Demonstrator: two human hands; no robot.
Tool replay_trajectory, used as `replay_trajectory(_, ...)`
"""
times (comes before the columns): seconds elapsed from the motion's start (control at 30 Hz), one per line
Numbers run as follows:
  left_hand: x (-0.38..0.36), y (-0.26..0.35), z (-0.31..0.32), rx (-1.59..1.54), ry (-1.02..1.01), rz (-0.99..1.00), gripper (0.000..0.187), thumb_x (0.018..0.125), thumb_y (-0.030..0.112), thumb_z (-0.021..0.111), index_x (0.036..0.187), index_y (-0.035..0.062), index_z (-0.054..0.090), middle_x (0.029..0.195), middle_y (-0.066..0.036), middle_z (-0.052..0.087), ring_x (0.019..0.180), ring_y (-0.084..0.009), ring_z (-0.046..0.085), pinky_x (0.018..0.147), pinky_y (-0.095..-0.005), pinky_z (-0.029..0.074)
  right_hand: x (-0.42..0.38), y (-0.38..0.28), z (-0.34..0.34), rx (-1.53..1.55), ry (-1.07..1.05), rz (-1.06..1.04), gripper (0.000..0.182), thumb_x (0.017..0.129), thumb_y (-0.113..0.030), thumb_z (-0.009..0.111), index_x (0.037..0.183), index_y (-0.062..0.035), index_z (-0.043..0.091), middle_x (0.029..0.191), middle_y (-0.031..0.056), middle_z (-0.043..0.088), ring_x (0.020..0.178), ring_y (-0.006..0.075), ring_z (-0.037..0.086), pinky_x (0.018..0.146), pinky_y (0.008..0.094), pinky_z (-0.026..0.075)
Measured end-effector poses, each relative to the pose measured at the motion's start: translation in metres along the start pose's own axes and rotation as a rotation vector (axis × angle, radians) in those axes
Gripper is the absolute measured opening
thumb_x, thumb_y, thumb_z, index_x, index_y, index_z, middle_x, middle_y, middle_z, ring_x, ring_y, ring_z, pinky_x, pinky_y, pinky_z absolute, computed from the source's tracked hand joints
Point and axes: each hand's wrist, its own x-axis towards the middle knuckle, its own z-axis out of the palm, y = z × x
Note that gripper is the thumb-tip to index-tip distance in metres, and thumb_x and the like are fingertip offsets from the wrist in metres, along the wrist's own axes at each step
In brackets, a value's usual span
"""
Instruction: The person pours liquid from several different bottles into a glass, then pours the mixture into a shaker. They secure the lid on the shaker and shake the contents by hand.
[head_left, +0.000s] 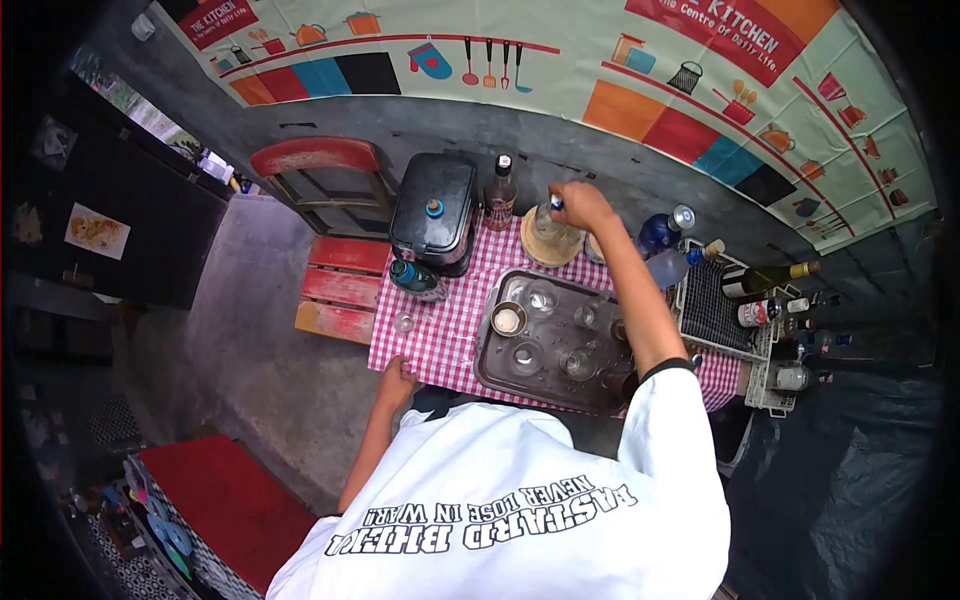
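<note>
My right hand (pixel 582 207) reaches across to the back of the table, its fingers closed round the blue-topped neck of a clear glass bottle (pixel 544 222). That bottle stands on a round, light-brown base (pixel 550 247). At the near left corner, my left hand (pixel 397 372) is closed at the edge of the checked tablecloth (pixel 440 345). Just beyond it stands a small clear glass (pixel 403 321). Between my arms lies a dark tray (pixel 560 335) with several clear glasses and a small metal bowl (pixel 508 319) with something pale inside.
A black lidded container (pixel 433 205), a dark teal bottle (pixel 415 280) and a clear bottle (pixel 500 195) stand at the back left. A blue bottle (pixel 662 232) and a wire rack (pixel 720 300) with several bottles are on the right. A red chair (pixel 345 275) is left of the table.
</note>
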Motion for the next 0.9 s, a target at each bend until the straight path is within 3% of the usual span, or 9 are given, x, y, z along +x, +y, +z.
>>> replay_trajectory(0.33, -0.005, 0.058, -0.015, -0.02, -0.041, 0.174, 0.024, 0.081, -0.001, 0.059, 0.106, -0.003, 0.06, 0.088, -0.009, 0.06, 0.072, -0.0143, 0.057, 0.066, -0.0271, 0.048, -0.07, -0.076, -0.069, 0.221, 0.257, 0.031, 0.028, 0.072, -0.021, 0.073, 0.089, -0.0018, 0.061, 0.083, 0.0194, 0.066, 0.082, 0.0385, 0.064, 0.071, 0.0464, 0.049)
replay_trajectory(0.4, -0.009, 0.081, -0.024, -0.096, -0.123, 0.271, 0.021, 0.082, -0.002, 0.059, 0.103, -0.0019, 0.062, 0.087, -0.009, 0.061, 0.073, -0.0143, 0.058, 0.067, -0.0269, 0.049, -0.085, -0.094, -0.078, 0.361, 0.452, -0.032, 0.026, 0.073, -0.021, 0.074, 0.085, -0.0016, 0.06, 0.078, 0.0181, 0.064, 0.075, 0.0359, 0.064, 0.066, 0.0428, 0.049)
replay_trajectory(0.57, -0.008, 0.139, -0.043, -0.282, -0.217, 0.456, 0.012, 0.083, -0.003, 0.057, 0.094, -0.0003, 0.062, 0.086, -0.007, 0.06, 0.078, -0.0126, 0.061, 0.074, -0.0263, 0.051, -0.118, -0.14, -0.097, 0.533, 0.653, -0.04, 0.025, 0.077, -0.019, 0.076, 0.088, -0.0011, 0.063, 0.072, 0.0072, 0.061, 0.062, 0.017, 0.058, 0.06, 0.0288, 0.046)
replay_trajectory(0.67, -0.002, 0.171, -0.059, -0.278, -0.242, 0.568, 0.015, 0.085, -0.004, 0.054, 0.099, -0.0005, 0.058, 0.09, -0.006, 0.06, 0.083, -0.0125, 0.06, 0.078, -0.026, 0.05, -0.13, -0.157, -0.088, 0.815, 0.757, 0.012, 0.022, 0.079, -0.016, 0.074, 0.092, -0.0022, 0.063, 0.077, 0.0033, 0.062, 0.063, 0.0134, 0.057, 0.059, 0.0262, 0.045)
replay_trajectory(0.73, 0.002, 0.189, -0.072, -0.79, -0.334, 0.484, 0.024, 0.087, -0.004, 0.052, 0.11, 0.0003, 0.052, 0.098, -0.007, 0.059, 0.087, -0.0137, 0.06, 0.082, -0.0281, 0.05, -0.137, -0.163, -0.073, 0.96, 0.806, 0.035, 0.02, 0.082, -0.016, 0.07, 0.096, -0.0039, 0.062, 0.081, -0.0003, 0.061, 0.062, 0.0071, 0.053, 0.056, 0.0218, 0.041)
replay_trajectory(0.77, 0.001, 0.2, -0.082, -0.777, -0.39, 0.511, 0.034, 0.091, 0.006, 0.051, 0.124, 0.0022, 0.044, 0.105, -0.007, 0.057, 0.091, -0.0151, 0.059, 0.084, -0.0314, 0.05, -0.142, -0.165, -0.063, 1.256, 0.818, 0.099, 0.019, 0.083, -0.017, 0.069, 0.096, -0.0046, 0.062, 0.081, -0.0008, 0.061, 0.061, 0.0054, 0.051, 0.054, 0.0204, 0.039)
replay_trajectory(0.8, -0.004, 0.215, -0.093, -0.773, -0.405, 0.514, 0.034, 0.091, 0.006, 0.051, 0.124, 0.0022, 0.044, 0.105, -0.007, 0.057, 0.091, -0.0151, 0.059, 0.084, -0.0314, 0.05, -0.146, -0.168, -0.052, 1.552, 0.821, 0.161, 0.019, 0.084, -0.018, 0.067, 0.097, -0.0053, 0.061, 0.081, -0.0012, 0.06, 0.06, 0.0036, 0.049, 0.051, 0.019, 0.038)
replay_trajectory(0.83, -0.011, 0.231, -0.102, -0.899, -0.454, 0.518, 0.036, 0.093, 0.014, 0.05, 0.126, 0.0019, 0.043, 0.104, -0.007, 0.056, 0.093, -0.0155, 0.058, 0.086, -0.0327, 0.05, -0.142, -0.179, -0.04, 1.641, 0.923, 0.19, 0.02, 0.091, -0.02, 0.06, 0.099, -0.0027, 0.058, 0.073, -0.0018, 0.055, 0.05, 0.0025, 0.045, 0.045, 0.0176, 0.037)
replay_trajectory(0.9, -0.006, 0.235, -0.106, -0.961, -0.509, 0.513, 0.047, 0.099, 0.033, 0.043, 0.132, 0.0015, 0.04, 0.11, -0.009, 0.057, 0.101, -0.017, 0.058, 0.092, -0.0352, 0.048, -0.145, -0.193, -0.018, 1.817, 0.973, 0.339, 0.018, 0.093, -0.022, 0.057, 0.1, -0.0051, 0.057, 0.077, -0.0013, 0.056, 0.053, 0.0034, 0.046, 0.047, 0.0181, 0.038)
